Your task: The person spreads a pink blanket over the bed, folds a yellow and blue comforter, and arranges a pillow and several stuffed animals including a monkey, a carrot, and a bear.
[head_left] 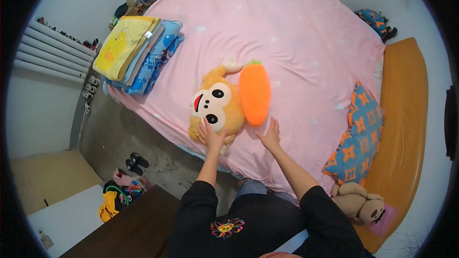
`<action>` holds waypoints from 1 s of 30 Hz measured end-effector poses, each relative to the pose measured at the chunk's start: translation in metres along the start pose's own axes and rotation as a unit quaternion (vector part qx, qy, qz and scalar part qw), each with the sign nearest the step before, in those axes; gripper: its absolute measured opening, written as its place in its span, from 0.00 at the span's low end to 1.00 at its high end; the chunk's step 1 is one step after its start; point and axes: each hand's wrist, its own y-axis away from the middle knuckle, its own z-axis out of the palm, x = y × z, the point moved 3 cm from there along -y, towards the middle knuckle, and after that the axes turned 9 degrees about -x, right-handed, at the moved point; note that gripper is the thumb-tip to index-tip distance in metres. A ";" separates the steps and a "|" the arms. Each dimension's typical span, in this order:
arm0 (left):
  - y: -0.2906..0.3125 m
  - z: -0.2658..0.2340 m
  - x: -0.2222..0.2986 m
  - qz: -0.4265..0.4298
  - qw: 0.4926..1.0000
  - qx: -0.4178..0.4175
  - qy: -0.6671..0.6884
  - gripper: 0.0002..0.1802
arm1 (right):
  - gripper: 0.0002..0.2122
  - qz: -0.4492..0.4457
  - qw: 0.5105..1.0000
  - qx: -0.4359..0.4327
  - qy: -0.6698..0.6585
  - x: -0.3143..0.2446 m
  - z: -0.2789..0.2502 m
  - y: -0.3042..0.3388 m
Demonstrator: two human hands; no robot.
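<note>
A yellow-orange plush monkey (233,107) with a cream face and open red mouth lies on the pink bed sheet (306,33). Beside its body, on the right, is an orange plush carrot (255,94) with a small green top. My left hand (212,136) rests on the lower edge of the monkey's head, fingers spread. Just below the carrot's tip, my right hand (270,136) is held with its fingers apart and nothing in it.
Folded blankets (138,55) in yellow and blue are stacked at the bed's left edge. A blue-orange pillow (359,138) and a brown plush toy (357,203) lie by the wooden headboard (404,129). Black slippers (137,163) sit on the grey floor.
</note>
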 end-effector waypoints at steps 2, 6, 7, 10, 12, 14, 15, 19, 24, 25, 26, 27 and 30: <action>-0.011 -0.002 0.006 -0.027 0.999 -0.008 -0.027 0.58 | 0.48 0.018 1.000 -0.005 -0.008 0.011 0.014 -0.019; -0.034 -0.003 0.007 -0.088 0.993 0.043 -0.060 0.61 | 0.45 -0.018 0.994 -0.010 -0.103 0.017 0.029 -0.060; -0.041 -0.003 0.001 -0.157 0.985 0.059 -0.042 0.64 | 0.44 -0.029 0.979 -0.017 -0.201 0.018 0.032 -0.067; -0.056 -0.007 -0.039 -0.288 0.952 0.072 0.069 0.66 | 0.31 0.103 0.934 -0.033 -0.339 0.011 0.052 -0.074; -0.058 -0.005 -0.035 -0.298 0.952 0.047 0.056 0.65 | 0.26 0.132 0.937 -0.039 -0.322 0.022 0.053 -0.078; -0.058 -0.005 -0.033 -0.326 0.943 0.013 0.063 0.63 | 0.22 0.160 0.937 -0.048 -0.307 0.035 0.056 -0.082; -0.060 0.000 -0.029 -0.299 0.952 0.058 0.038 0.54 | 0.19 0.178 0.939 -0.057 -0.289 0.044 0.056 -0.087; -0.074 -0.001 -0.043 -0.228 0.972 -0.006 0.050 0.37 | 0.11 0.161 0.955 -0.007 -0.251 0.041 0.050 -0.092; -0.058 -0.015 -0.021 -0.095 0.991 -0.095 -0.026 0.20 | 0.07 0.164 0.895 0.000 -0.416 0.031 0.006 -0.071; -0.050 -0.018 -0.014 -0.089 0.992 -0.091 -0.027 0.20 | 0.06 0.176 0.824 0.013 -0.538 0.025 -0.004 -0.062; -0.041 -0.023 0.000 0.018 0.998 -0.037 -0.056 0.18 | 0.06 0.168 0.823 0.017 -0.542 0.022 -0.020 -0.056; -0.030 -0.025 0.016 0.126 0.989 0.015 -0.083 0.16 | 0.07 0.156 0.826 0.014 -0.541 0.028 -0.035 -0.050; -0.004 -0.019 0.056 0.184 0.982 0.032 0.021 0.15 | 0.05 0.136 0.827 0.058 -0.542 0.065 -0.069 -0.028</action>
